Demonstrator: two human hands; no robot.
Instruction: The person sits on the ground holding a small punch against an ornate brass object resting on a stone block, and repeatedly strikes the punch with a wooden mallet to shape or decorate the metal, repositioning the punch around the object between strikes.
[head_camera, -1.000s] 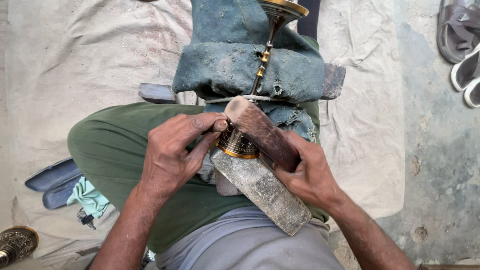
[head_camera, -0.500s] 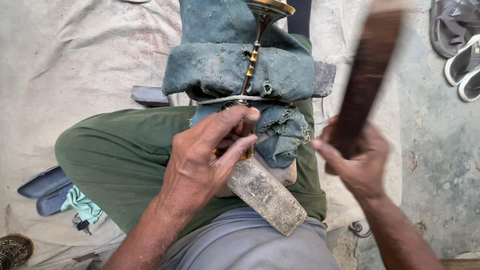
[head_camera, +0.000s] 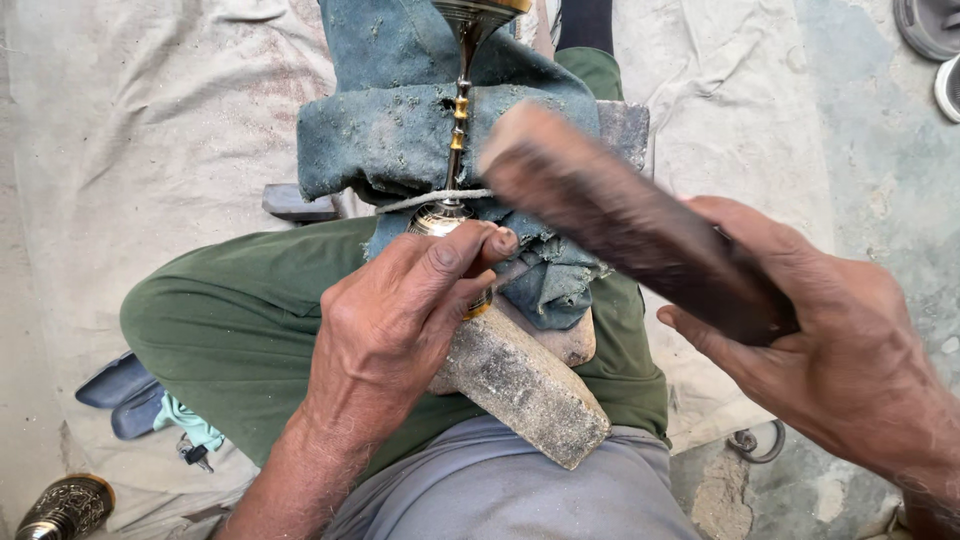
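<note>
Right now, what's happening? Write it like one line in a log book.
left hand: pinning brass stem piece on stone block | right hand: wooden mallet raised | padding: blue cloth

The brass stem (head_camera: 459, 110) gleams, polished metal. The wooden block (head_camera: 630, 225) looks dark and matt. The blue cloth (head_camera: 400, 130) is coarse and dusty, the stone slab (head_camera: 525, 385) rough.

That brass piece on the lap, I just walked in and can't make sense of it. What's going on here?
A seated person steadies a slim brass stemmed piece with the left hand. It lies over a blue cloth pad, tied down with string, its base resting on a worn block across the lap. The right hand grips a dark wooden bat, raised above the piece and blurred with motion.
</note>
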